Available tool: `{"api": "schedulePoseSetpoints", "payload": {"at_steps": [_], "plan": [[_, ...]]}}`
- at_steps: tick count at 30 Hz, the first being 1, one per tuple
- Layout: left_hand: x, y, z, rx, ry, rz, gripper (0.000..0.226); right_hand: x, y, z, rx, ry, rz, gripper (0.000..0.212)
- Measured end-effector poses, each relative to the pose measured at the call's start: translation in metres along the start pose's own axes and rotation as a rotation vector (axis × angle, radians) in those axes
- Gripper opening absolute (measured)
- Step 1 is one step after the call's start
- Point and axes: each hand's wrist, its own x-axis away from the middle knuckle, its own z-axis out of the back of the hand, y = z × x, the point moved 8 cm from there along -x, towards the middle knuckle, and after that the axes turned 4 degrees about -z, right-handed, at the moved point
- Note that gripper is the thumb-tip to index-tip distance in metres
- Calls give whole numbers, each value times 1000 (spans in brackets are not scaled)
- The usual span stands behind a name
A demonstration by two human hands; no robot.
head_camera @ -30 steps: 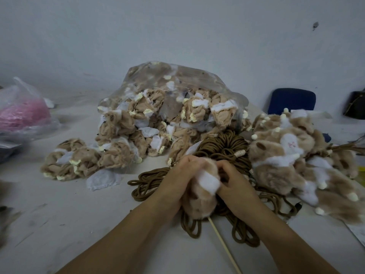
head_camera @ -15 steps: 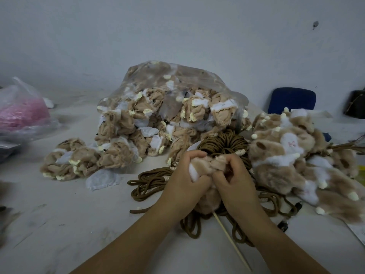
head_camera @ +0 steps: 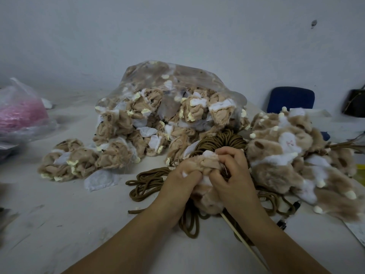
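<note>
With left hand (head_camera: 178,181) and right hand (head_camera: 235,175) both clenched on the fuzzy tan-and-white plush toy skin (head_camera: 208,165) atop the brown cord coil (head_camera: 150,180) on the desk (head_camera: 79,224), just roll it gently down the thin wooden stick (head_camera: 246,242) poking out toward 5 o'clock, no yanking.

No text, label, brand or number can be read anywhere. The held toy (head_camera: 206,200) shows no lettering. A toy in the pile (head_camera: 289,142) by the table's right edge bears a small pink stitched mark on its white patch, a figure and not letters. A white sheet (head_camera: 355,231) at that edge is too blurred to read.
</note>
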Motion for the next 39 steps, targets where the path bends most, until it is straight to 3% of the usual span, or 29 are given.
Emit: {"api": "schedulePoseSetpoints", "payload": {"at_steps": [6,9,12,14,20,25,32,39], "plan": [[-2,3,7,-6,72,-52,25,3,16,0,-111,9,-136,34],[-3,8,9,-80,92,-90,25,2,2,13,126,140,-11,43],[-2,10,6,-225,81,-118,26,2,-22,10,294,161,226,26],[0,11,4,-275,79,-135,26,0,-25,4,309,84,265,13],[-3,14,16,-264,142,-142,21,-3,-12,-5,257,-98,182,15],[-1,16,12,-351,104,-153,27,-1,-1,-6,188,-88,59,24],[2,18,2,-367,28,-195,30,-1,-2,-2,215,-31,91,13],[-3,13,12,-169,79,-126,27,0,14,-14,-96,-241,-88,23]]}}
